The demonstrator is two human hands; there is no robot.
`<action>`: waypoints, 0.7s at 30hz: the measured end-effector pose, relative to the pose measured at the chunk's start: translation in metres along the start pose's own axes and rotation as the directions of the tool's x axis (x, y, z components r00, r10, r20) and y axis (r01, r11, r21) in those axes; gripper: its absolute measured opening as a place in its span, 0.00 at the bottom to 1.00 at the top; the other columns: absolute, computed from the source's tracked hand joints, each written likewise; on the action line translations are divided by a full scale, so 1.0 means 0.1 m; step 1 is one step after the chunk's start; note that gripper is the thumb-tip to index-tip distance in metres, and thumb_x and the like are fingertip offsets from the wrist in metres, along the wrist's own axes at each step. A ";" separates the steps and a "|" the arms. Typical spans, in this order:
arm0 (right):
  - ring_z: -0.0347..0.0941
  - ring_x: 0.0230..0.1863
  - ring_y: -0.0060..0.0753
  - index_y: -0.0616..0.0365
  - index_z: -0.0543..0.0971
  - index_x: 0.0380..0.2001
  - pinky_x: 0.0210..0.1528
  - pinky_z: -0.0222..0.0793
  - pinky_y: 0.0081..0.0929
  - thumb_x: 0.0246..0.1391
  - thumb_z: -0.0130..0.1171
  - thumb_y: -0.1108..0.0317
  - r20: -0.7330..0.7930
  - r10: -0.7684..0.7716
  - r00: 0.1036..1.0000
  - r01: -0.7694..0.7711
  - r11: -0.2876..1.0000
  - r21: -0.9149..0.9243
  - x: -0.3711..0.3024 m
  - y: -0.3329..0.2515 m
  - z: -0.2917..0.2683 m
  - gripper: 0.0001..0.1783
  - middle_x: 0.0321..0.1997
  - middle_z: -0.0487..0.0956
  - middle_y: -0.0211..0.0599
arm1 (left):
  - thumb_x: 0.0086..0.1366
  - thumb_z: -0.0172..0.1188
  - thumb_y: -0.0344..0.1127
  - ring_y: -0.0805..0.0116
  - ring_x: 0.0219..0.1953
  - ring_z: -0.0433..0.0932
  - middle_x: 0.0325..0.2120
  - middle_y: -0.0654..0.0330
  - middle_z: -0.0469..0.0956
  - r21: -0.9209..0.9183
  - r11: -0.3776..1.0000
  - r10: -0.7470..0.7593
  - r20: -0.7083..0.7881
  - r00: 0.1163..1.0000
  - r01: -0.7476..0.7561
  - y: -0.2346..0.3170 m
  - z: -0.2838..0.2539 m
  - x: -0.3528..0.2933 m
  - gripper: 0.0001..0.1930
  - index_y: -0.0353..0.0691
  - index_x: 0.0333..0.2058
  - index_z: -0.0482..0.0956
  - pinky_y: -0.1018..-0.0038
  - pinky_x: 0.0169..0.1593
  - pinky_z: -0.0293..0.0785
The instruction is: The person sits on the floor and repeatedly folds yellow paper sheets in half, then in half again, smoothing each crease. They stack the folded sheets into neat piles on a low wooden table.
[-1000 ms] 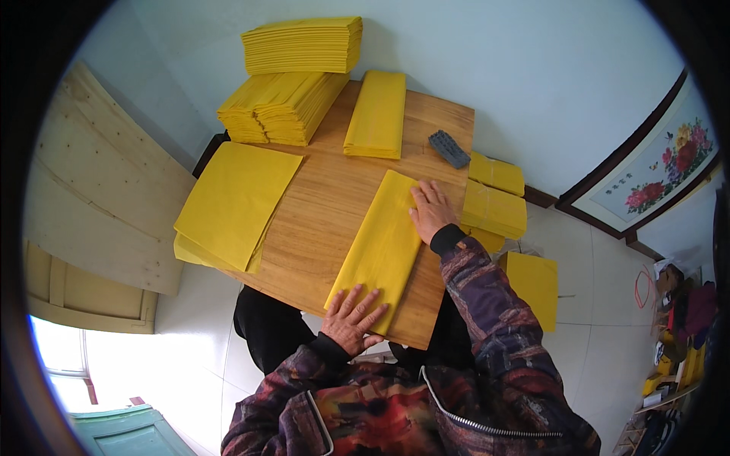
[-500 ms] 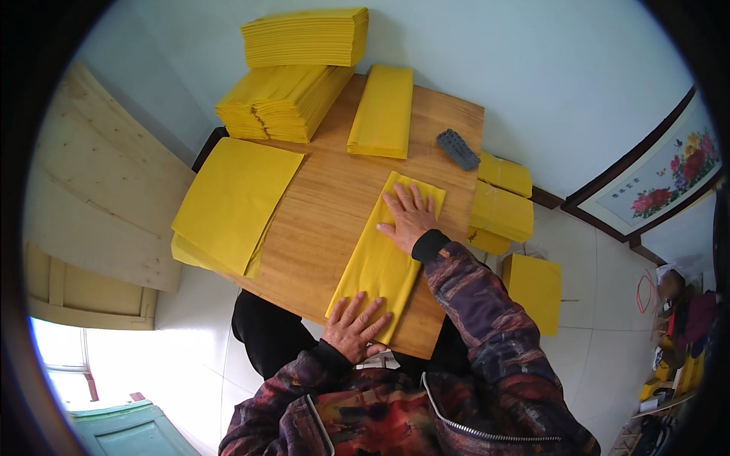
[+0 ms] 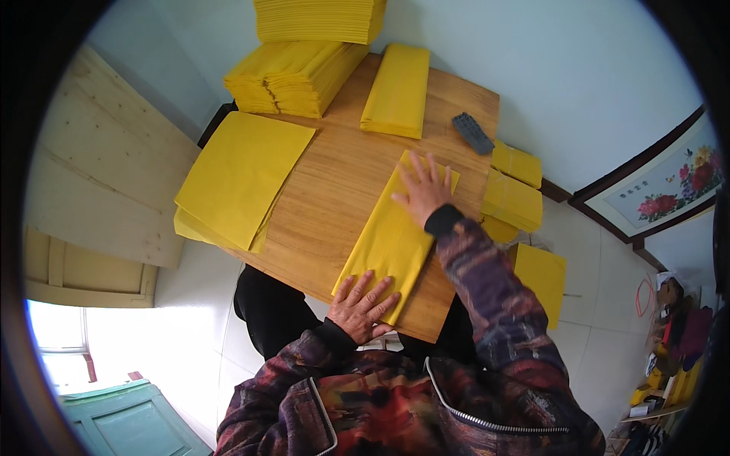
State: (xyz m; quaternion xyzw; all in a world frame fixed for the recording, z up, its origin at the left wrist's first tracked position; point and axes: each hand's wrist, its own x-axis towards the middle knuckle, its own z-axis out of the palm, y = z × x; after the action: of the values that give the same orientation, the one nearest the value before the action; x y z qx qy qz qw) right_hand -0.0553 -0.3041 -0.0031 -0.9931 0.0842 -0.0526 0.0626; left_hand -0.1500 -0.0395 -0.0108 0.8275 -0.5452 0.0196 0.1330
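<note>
Folded yellow sheet [image 3: 389, 245], on bench [image 3: 328, 201]; left grip [image 3: 360, 308] and right grip [image 3: 426, 195] splayed, grasping nothing; uneven pressing could skew the fold.

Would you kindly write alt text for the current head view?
A person's left hand rests on the near end of a folded yellow sheet on a wooden table; the blurred right hand is over its far end. Beyond lie folded yellow stacks.

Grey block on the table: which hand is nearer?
Right. The right hand is on the near-left side of the grey block, over the folded yellow sheet; the left hand is farther, on the sheet's near end.
</note>
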 end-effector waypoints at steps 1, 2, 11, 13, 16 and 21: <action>0.37 0.72 0.49 0.39 0.60 0.63 0.67 0.33 0.63 0.55 0.49 0.42 -0.041 -0.111 0.993 0.112 0.994 0.000 -0.17 -0.09 0.01 0.34 0.72 0.49 0.32 | 0.58 0.48 0.64 0.54 0.66 0.53 0.63 0.63 0.59 0.005 1.000 -0.007 0.004 1.000 0.007 0.00 0.00 0.00 0.34 0.58 0.60 0.64 0.53 0.65 0.45; 0.38 0.72 0.48 0.38 0.61 0.63 0.66 0.33 0.66 0.55 0.49 0.42 -0.019 -0.178 0.984 0.178 0.984 0.020 -0.32 -0.18 0.04 0.34 0.71 0.49 0.32 | 0.57 0.48 0.64 0.54 0.66 0.53 0.63 0.63 0.59 0.003 1.000 -0.009 0.009 1.000 0.009 0.01 0.00 0.00 0.34 0.58 0.60 0.64 0.53 0.65 0.44; 0.45 0.70 0.43 0.37 0.64 0.60 0.65 0.37 0.64 0.56 0.48 0.44 -0.020 -0.204 0.979 0.205 0.979 0.023 -0.05 0.18 0.15 0.29 0.69 0.56 0.28 | 0.61 0.40 0.65 0.51 0.64 0.57 0.61 0.60 0.61 0.000 1.000 0.003 0.009 1.000 -0.003 -0.01 0.02 0.00 0.32 0.56 0.58 0.67 0.52 0.64 0.48; 0.44 0.70 0.40 0.37 0.63 0.61 0.67 0.37 0.60 0.57 0.46 0.44 -0.001 -0.220 0.976 0.220 0.975 0.014 0.09 0.29 0.16 0.29 0.69 0.55 0.27 | 0.63 0.39 0.65 0.51 0.64 0.57 0.61 0.60 0.61 -0.026 1.000 0.004 -0.015 1.000 -0.004 -0.02 0.02 0.01 0.31 0.56 0.59 0.66 0.52 0.64 0.47; 0.43 0.71 0.37 0.36 0.62 0.62 0.68 0.35 0.56 0.60 0.43 0.44 0.030 -0.224 0.974 0.223 0.975 0.011 0.18 0.35 0.16 0.28 0.70 0.53 0.25 | 0.60 0.43 0.65 0.53 0.65 0.55 0.62 0.61 0.60 -0.009 1.000 -0.003 0.017 1.000 0.003 -0.01 -0.04 0.03 0.33 0.56 0.59 0.66 0.54 0.65 0.45; 0.41 0.72 0.36 0.34 0.59 0.64 0.69 0.34 0.55 0.61 0.39 0.42 0.049 -0.211 0.976 0.211 0.977 0.005 0.16 0.34 0.12 0.29 0.71 0.50 0.23 | 0.60 0.52 0.56 0.56 0.63 0.58 0.60 0.61 0.63 -0.158 0.987 0.022 0.084 0.996 -0.008 -0.12 -0.31 0.20 0.27 0.52 0.56 0.69 0.56 0.62 0.52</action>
State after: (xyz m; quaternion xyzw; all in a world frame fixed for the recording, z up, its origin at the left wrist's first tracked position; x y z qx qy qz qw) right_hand -0.0435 -0.3384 -0.0179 -0.9974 -0.0234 -0.0344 0.0585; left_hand -0.1274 -0.0453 0.0197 0.8104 -0.5564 -0.0578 0.1743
